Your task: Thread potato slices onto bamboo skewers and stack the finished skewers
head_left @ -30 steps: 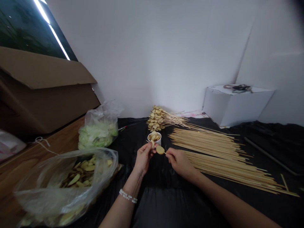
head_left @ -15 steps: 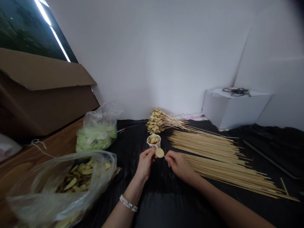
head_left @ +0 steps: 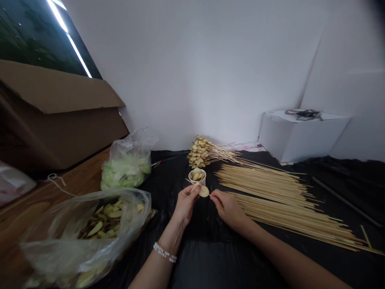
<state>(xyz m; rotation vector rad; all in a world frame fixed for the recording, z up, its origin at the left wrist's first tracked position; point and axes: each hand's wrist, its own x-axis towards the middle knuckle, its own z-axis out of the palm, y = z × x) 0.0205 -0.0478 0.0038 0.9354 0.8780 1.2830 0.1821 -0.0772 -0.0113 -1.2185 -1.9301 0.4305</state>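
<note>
My left hand point(head_left: 185, 202) pinches a round potato slice point(head_left: 203, 191) between thumb and fingers, just in front of a small white cup point(head_left: 197, 176) filled with more slices. My right hand point(head_left: 227, 206) is closed on a thin bamboo skewer whose tip runs into the slice. Both hands hover over the black plastic sheet point(head_left: 204, 257). A bracelet of pale beads sits on my left wrist.
A heap of finished potato skewers point(head_left: 200, 151) lies by the wall. Loose bamboo skewers point(head_left: 279, 200) spread to the right. Two clear bags sit to the left: potato slices point(head_left: 99, 224) and green leaves point(head_left: 126, 168). A cardboard box point(head_left: 57, 116) and a white box point(head_left: 297, 134) stand behind.
The left hand moved from the cup to the slice on the skewer and now holds it. The camera view shifted slightly; the right hand stayed about where it was.
</note>
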